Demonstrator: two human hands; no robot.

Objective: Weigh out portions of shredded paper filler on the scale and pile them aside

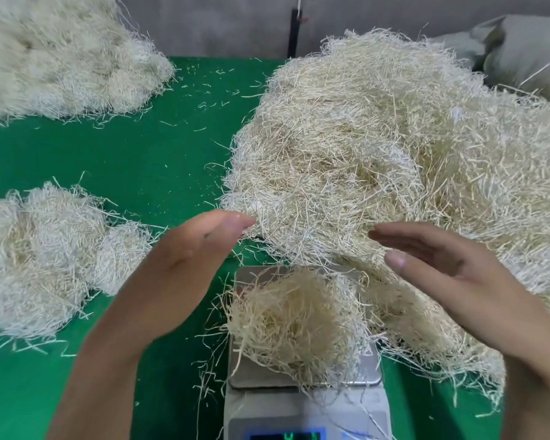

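- What's closest?
- The scale (261, 404). A paper clump (292, 319) sits on it.
- And the hands?
- The left hand (188, 262) and right hand (442, 262) are flat and hold nothing. The clump lies below, between them.
- Any writing?
- The screen (286, 436) has green numbers, too blurry to read.

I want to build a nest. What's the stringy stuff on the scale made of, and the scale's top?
The clump being weighed looks like thin cream paper strips, matte and crinkly, though it resembles straw. The weighing pan looks like brushed metal, maybe steel: grey with a dull sheen.
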